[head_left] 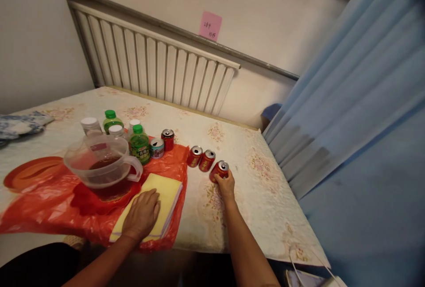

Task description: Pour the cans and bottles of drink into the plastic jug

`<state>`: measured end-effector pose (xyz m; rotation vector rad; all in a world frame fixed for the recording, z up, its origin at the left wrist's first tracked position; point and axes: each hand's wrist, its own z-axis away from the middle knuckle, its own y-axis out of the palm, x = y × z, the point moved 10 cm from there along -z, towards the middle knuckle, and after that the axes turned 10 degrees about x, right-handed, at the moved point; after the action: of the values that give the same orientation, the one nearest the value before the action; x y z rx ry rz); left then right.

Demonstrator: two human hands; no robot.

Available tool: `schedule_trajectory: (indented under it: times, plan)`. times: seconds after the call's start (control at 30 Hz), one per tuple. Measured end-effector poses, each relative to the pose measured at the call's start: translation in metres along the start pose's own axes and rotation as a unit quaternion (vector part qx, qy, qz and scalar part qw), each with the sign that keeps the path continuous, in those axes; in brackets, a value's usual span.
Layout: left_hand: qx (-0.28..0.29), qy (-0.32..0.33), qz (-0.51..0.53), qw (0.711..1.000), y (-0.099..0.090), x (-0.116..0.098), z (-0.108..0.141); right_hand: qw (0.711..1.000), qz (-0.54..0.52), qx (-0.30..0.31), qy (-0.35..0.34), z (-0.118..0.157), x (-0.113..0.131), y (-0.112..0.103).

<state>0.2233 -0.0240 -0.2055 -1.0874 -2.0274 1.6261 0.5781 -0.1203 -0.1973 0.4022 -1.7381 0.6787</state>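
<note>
My right hand [226,185] is wrapped round a red drink can [218,170] with its top opened, at the right end of a short row. Beside it stand two more red cans, the middle one [207,160] and the left one [195,157]. My left hand [142,213] lies flat, fingers stretched out, on a folded yellow cloth [166,187]. Left of the cloth is a clear plastic measuring jug [109,167] with dark brown liquid in it, its handle towards the cloth. Under the jug and cloth spreads a red plastic bag [49,207].
Behind the jug stand green-capped bottles [140,144], white-capped jars [90,125], a small blue tin [156,149] and another red can [168,139]. An orange lid [29,172] lies at left. A radiator [149,56] runs behind the flowered tablecloth [255,194]; a blue curtain [358,123] hangs at right.
</note>
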Motion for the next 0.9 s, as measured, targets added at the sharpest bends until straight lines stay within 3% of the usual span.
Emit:
schedule_trajectory:
  times: [0.53,0.9]
  plan:
    - [0.001,-0.003,0.0,1.0,0.001,0.001,0.001,1.0,-0.006,0.009,-0.018,-0.011,0.013,0.005]
    - [-0.001,-0.003,-0.007,1.0,0.003,0.002,0.002,1.0,-0.001,0.006,-0.013,-0.021,0.006,0.007]
